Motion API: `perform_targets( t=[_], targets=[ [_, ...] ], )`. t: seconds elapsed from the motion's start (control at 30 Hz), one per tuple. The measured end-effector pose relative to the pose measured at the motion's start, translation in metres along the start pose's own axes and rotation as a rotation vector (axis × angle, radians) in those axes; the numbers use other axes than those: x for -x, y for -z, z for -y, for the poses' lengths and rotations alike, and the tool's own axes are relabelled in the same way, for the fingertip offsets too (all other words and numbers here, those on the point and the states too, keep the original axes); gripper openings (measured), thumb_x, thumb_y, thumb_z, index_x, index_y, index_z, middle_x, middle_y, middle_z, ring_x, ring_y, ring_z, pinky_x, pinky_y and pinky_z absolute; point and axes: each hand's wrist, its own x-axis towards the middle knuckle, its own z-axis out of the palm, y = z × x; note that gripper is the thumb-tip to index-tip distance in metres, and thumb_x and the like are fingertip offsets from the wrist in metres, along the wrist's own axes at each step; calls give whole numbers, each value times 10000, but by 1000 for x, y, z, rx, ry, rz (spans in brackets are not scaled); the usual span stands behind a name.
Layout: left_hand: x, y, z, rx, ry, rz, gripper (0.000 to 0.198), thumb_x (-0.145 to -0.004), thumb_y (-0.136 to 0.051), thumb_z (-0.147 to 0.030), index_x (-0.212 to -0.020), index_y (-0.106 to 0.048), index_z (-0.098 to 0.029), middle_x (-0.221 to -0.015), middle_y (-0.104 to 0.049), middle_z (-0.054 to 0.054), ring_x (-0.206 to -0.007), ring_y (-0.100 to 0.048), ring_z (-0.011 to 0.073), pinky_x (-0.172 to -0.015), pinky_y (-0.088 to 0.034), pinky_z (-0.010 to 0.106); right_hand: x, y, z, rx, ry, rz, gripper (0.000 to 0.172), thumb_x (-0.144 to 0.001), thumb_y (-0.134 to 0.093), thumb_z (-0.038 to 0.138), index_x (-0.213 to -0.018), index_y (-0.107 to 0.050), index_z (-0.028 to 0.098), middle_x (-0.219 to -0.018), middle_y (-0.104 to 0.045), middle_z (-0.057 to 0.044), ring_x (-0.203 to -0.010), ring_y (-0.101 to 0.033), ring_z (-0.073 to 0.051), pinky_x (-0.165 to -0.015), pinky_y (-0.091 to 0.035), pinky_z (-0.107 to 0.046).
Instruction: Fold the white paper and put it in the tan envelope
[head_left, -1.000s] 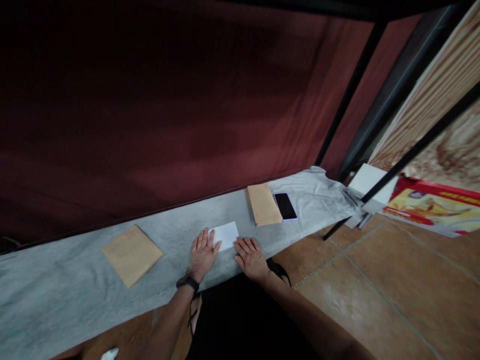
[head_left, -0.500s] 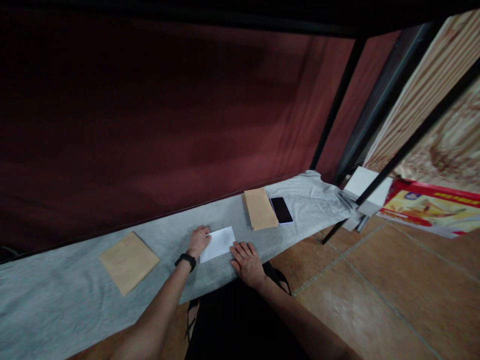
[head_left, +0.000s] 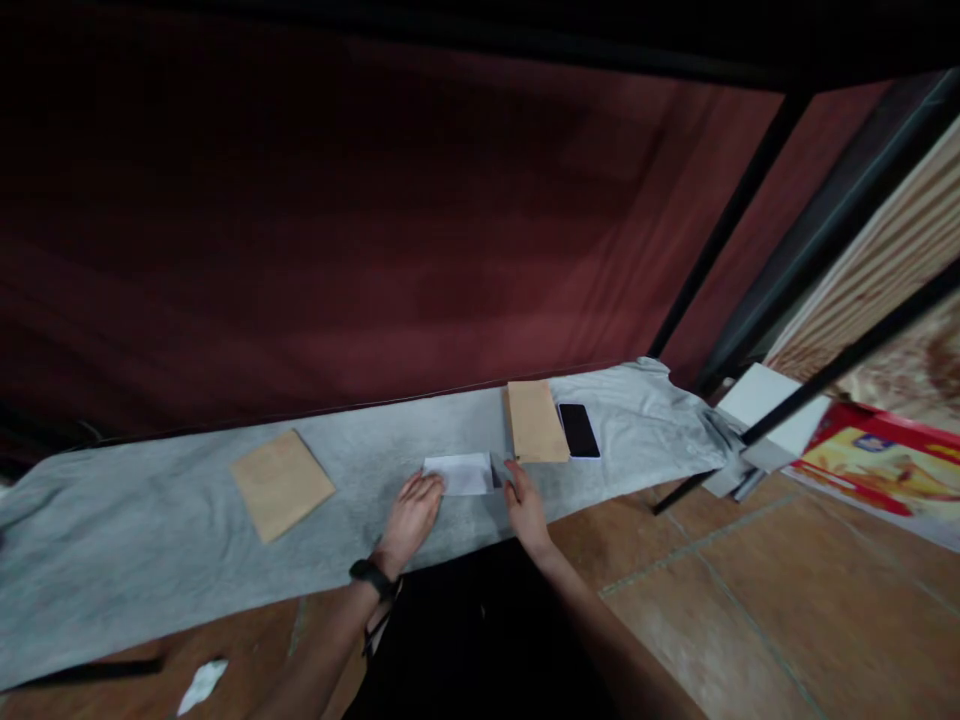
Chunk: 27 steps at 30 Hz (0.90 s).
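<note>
A sheet of white paper (head_left: 463, 474) lies on the grey cloth in front of me, its right end bent up and looking darker. My left hand (head_left: 411, 515), with a dark band on the wrist, holds the sheet's left end, fingers bunched together against the cloth. At the other end, my right hand (head_left: 525, 505) pinches the raised edge between thumb and fingers. Just beyond the right hand is a brown paper envelope stack (head_left: 538, 422), with a dark-screened phone (head_left: 578, 431) beside it. Another brown envelope (head_left: 282, 484) rests to the left of my left hand.
Grey cloth (head_left: 150, 540) covers the long narrow surface. A dark red panel (head_left: 420, 250) rises behind it. Dark metal posts (head_left: 731, 225) stand at the right, near a white box (head_left: 772, 405) and a red-and-yellow carton (head_left: 885, 465). A white scrap (head_left: 202, 686) lies on the tiled floor.
My right hand has gone from lying flat beside the sheet to pinching its right end, which is now bent up. My left hand has shifted to the sheet's near left corner. The view has turned slightly.
</note>
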Motion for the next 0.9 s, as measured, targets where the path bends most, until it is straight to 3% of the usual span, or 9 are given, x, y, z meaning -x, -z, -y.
perform_targets(
  t=[0.13, 0.27, 0.37, 0.5, 0.63, 0.77, 0.9],
  targets=[
    [30, -18, -4, 34, 65, 48, 334, -936, -395, -161, -1124, -667, -208, -1242, -685, 90, -1168, -620, 219, -1086, -429, 429, 8, -2, 9, 163, 214, 217, 437, -953, -411, 192, -1364, -560, 214, -1424, -558, -83, -1328, -502, -216, -1126, -409, -443],
    [30, -14, -11, 39, 159, 91, 349, -910, -420, -167, -1160, -662, -194, -1276, -667, 96, -1212, -593, 228, -1133, -375, 459, 11, -10, 15, 404, 346, 339, 414, -990, -437, 245, -1384, -552, 195, -1464, -522, -87, -1370, -455, -228, -1166, -342, -452],
    [15, -18, -22, 44, 209, 99, 385, -948, -387, -229, -1247, -624, -178, -1356, -615, 110, -1275, -547, 224, -1159, -337, 456, 15, -18, 14, 542, 367, 317, 418, -1001, -438, 264, -1399, -538, 185, -1475, -508, -93, -1369, -456, -237, -1176, -312, -456],
    [-15, -41, -40, 49, 168, 159, 482, -1000, -305, -316, -1410, -499, -152, -1530, -437, 123, -1429, -371, 227, -1182, -289, 458, 20, -24, 11, 612, 365, 273, 432, -990, -443, 250, -1403, -532, 158, -1443, -543, -96, -1353, -477, -245, -1176, -301, -450],
    [-37, -61, -48, 25, 171, 201, 532, -1018, -257, -382, -1447, -457, -138, -1539, -421, 126, -1452, -330, 236, -1188, -262, 477, 22, -27, 9, 636, 374, 268, 449, -980, -446, 241, -1410, -518, 132, -1395, -589, -107, -1330, -499, -243, -1170, -306, -436],
    [-31, -61, -38, -15, 174, 158, 579, -1010, -275, -445, -1475, -415, -131, -1549, -401, 131, -1456, -324, 228, -1195, -253, 446, 23, -25, 11, 645, 366, 272, 420, -992, -444, 266, -1390, -541, 177, -1423, -565, -90, -1334, -493, -235, -1168, -296, -442],
    [-5, -50, -13, -95, 256, 130, 624, -997, -277, -472, -1490, -389, -107, -1548, -397, 143, -1463, -310, 247, -1194, -249, 445, 21, -19, 18, 611, 315, 275, 402, -1000, -442, 272, -1381, -548, 206, -1447, -543, -75, -1340, -485, -226, -1169, -282, -447]
  ],
)
